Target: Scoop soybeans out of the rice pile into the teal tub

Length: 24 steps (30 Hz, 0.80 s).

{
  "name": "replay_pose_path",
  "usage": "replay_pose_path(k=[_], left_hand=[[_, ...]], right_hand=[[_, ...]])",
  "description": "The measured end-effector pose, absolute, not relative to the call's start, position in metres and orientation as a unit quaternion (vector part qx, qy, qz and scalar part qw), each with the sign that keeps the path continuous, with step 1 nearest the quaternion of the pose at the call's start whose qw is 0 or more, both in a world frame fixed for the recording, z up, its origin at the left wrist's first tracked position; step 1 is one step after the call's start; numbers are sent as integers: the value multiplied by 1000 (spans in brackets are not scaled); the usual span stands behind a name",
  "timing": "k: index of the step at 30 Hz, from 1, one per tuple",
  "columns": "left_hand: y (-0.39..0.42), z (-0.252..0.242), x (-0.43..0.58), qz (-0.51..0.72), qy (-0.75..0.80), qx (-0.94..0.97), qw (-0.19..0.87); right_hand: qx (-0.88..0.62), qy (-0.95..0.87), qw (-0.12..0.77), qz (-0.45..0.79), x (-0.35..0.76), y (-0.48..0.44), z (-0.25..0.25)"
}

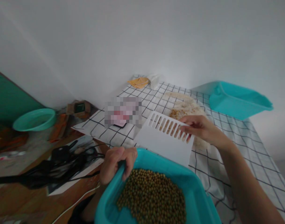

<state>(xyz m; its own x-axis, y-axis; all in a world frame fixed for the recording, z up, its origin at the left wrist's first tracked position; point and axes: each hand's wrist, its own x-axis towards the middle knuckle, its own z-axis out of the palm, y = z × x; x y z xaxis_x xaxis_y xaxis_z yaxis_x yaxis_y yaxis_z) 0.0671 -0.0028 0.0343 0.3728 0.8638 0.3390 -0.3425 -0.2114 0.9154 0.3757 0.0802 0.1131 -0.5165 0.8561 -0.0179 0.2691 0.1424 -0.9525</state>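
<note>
My left hand (116, 163) grips the near-left rim of a teal plastic tub (198, 199) that holds a heap of small green-brown beans (154, 197). My right hand (198, 127) holds the far right edge of a white plastic panel (165, 141) with a row of slots along its top. The panel stands tilted just behind the tub's far rim, over a white tablecloth with a dark grid (245, 146). A pile of pale grains (185, 109) lies on the cloth behind the panel.
A second teal tub (240, 99) sits at the table's far right. A yellow cloth (139, 82) lies by the wall. A teal basin (35, 119), black cables (60, 161) and papers lie on the wooden surface to the left. A phone (120, 124) lies on the cloth.
</note>
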Motion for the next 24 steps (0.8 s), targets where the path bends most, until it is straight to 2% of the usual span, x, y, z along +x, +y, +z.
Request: replay_pose_path(k=[9,17,24], left_hand=[[1,38,61,472,228,559,642],[-6,33,67,507,272,504,644],[-7,42,66,502,279,460,677]], right_hand=[[-489,-712,328,383,401,85,118],[-532,-731,317,287,419,86,116],[-519,-676,373,366,420,89,116]])
